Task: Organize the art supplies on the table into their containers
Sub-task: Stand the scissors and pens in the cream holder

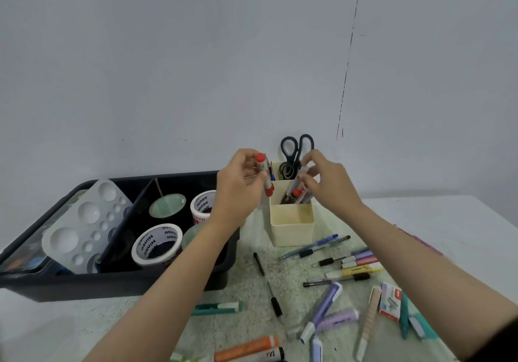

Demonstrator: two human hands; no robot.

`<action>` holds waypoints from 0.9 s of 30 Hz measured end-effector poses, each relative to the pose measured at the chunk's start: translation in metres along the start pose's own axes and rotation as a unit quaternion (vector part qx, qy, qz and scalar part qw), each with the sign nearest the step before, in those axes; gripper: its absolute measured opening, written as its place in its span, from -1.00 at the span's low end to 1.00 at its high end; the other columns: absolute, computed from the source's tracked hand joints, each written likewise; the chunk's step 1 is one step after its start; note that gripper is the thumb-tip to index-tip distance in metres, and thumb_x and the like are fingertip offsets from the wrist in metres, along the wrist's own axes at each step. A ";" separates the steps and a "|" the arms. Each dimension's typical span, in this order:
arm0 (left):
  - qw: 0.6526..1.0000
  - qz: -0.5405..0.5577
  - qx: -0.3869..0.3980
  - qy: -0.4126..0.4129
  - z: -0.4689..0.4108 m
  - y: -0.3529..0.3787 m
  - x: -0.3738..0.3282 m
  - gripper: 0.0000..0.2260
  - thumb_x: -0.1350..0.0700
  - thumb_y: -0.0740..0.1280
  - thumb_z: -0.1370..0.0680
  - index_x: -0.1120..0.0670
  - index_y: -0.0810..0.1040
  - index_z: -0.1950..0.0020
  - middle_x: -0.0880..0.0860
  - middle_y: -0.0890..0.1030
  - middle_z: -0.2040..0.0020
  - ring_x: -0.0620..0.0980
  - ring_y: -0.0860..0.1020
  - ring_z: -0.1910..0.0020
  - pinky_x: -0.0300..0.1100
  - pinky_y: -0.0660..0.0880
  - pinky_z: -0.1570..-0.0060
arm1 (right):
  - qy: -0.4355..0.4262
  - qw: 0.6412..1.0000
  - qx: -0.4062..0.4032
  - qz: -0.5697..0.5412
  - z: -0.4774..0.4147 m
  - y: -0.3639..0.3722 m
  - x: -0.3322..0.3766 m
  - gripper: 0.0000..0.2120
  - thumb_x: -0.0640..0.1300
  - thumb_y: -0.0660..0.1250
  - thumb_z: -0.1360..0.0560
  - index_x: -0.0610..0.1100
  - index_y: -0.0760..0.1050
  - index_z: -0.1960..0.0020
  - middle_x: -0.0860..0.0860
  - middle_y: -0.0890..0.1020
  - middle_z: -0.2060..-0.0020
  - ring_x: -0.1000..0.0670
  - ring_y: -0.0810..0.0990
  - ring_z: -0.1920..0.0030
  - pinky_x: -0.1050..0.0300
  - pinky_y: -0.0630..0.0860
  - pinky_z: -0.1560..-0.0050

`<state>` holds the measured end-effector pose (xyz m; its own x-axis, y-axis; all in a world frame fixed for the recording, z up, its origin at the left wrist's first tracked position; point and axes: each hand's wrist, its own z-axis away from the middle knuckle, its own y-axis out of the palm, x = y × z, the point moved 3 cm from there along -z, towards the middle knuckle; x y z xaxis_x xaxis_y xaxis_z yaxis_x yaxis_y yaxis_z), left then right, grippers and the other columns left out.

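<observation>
Step in hand: loading markers into the cream pen holder (291, 223), one hand per marker.
Left hand (241, 186): fingers curled round a red-capped marker (264, 172), held nearly upright in the air just at the holder's 9 o'clock — not yet inside.
Right hand (329, 185): fingertips pinched on the top of a second marker (299, 183), whose lower end already sits in the holder's middle compartment beside other markers.
Holder: three stepped compartments; scissors (297, 148) stand handles-up in the rear one, and the front one looks empty.
Dark bin (112, 280): at 9 o'clock of the holder, with tape rolls (157, 244) and a white palette (84, 221) inside.
Not yet sorted: pens (322, 245), highlighters (360, 260), an orange marker (246, 346) and a staples box (389, 302) lie loose on the surface (420, 216), from 4 to 6 o'clock of the holder.
Progress, as judged: tapes and palette are stowed, but most writing tools remain out.
Next move calls for: letting the right marker drop, then steering the left one over the middle compartment and lowering it — the crowded slot and the scissors handles leave little room.
</observation>
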<state>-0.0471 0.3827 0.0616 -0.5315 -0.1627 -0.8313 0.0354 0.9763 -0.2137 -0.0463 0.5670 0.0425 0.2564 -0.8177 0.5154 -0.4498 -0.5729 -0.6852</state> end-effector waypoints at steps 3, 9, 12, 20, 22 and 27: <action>1.000 -0.010 0.025 0.004 -0.011 0.019 0.012 -0.74 0.38 0.33 -0.49 0.04 0.46 0.01 -0.05 0.55 0.14 -0.21 0.57 0.22 -0.39 0.50 0.16 | -0.011 1.000 -0.001 0.019 0.000 0.009 -0.008 -0.89 -0.19 0.31 -0.52 -0.15 0.43 -0.02 -0.06 0.66 0.28 -0.09 0.56 0.31 0.06 0.45 0.23; 0.996 -0.051 0.075 -0.016 -0.023 0.048 0.035 -0.80 0.32 0.30 -0.51 0.04 0.47 -0.02 -0.10 0.54 0.13 -0.20 0.57 0.13 -0.35 0.52 0.06 | -0.076 0.992 -0.091 0.051 -0.002 0.011 -0.014 -0.94 -0.21 0.29 -0.49 -0.18 0.47 0.05 -0.05 0.58 0.34 -0.14 0.54 0.28 0.01 0.38 0.13; 0.991 -0.070 0.101 -0.045 -0.025 0.056 0.047 -0.79 0.29 0.29 -0.53 -0.01 0.44 0.00 -0.13 0.55 0.14 -0.22 0.57 0.11 -0.32 0.52 0.05 | -0.109 0.985 -0.103 0.085 -0.002 0.012 -0.013 -0.91 -0.17 0.20 -0.50 -0.16 0.47 0.07 -0.02 0.57 0.38 -0.08 0.49 0.30 0.14 0.24 0.12; 0.968 -0.207 0.138 -0.028 -0.023 0.062 0.068 -0.82 0.22 0.30 -0.53 -0.01 0.47 -0.08 -0.04 0.60 0.01 -0.08 0.56 -0.03 -0.14 0.52 -0.02 | -0.090 0.990 -0.066 0.085 0.002 0.020 -0.022 -0.84 -0.13 0.26 -0.49 -0.10 0.58 0.00 0.04 0.64 0.27 -0.06 0.55 0.18 0.14 0.27 0.07; 0.962 -0.227 0.152 -0.027 -0.023 0.062 0.072 -0.77 0.23 0.27 -0.52 0.05 0.50 -0.17 0.02 0.62 -0.03 -0.05 0.55 -0.07 -0.08 0.51 -0.08 | -0.063 0.996 -0.051 0.045 0.005 0.020 -0.026 -0.78 -0.10 0.23 -0.51 -0.06 0.61 -0.06 0.07 0.66 0.09 0.00 0.53 0.02 0.18 0.32 -0.02; 0.948 -0.273 0.166 -0.001 -0.015 0.064 0.072 -0.57 0.10 0.31 -0.47 0.01 0.42 -0.35 0.00 0.58 -0.13 -0.03 0.44 -0.17 -0.12 0.43 -0.15 | 0.071 0.984 0.037 -0.160 0.015 0.020 -0.036 -0.66 -0.25 0.23 -0.50 0.02 0.50 -0.21 0.15 0.56 -0.09 0.13 0.51 -0.09 0.31 0.42 -0.09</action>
<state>-0.0956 0.4355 -0.0039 -0.5466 -0.6304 -0.5512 0.0207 0.6478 -0.7615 -0.0519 0.5843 0.0024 0.2510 -0.5820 0.7735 -0.3001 -0.8065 -0.5094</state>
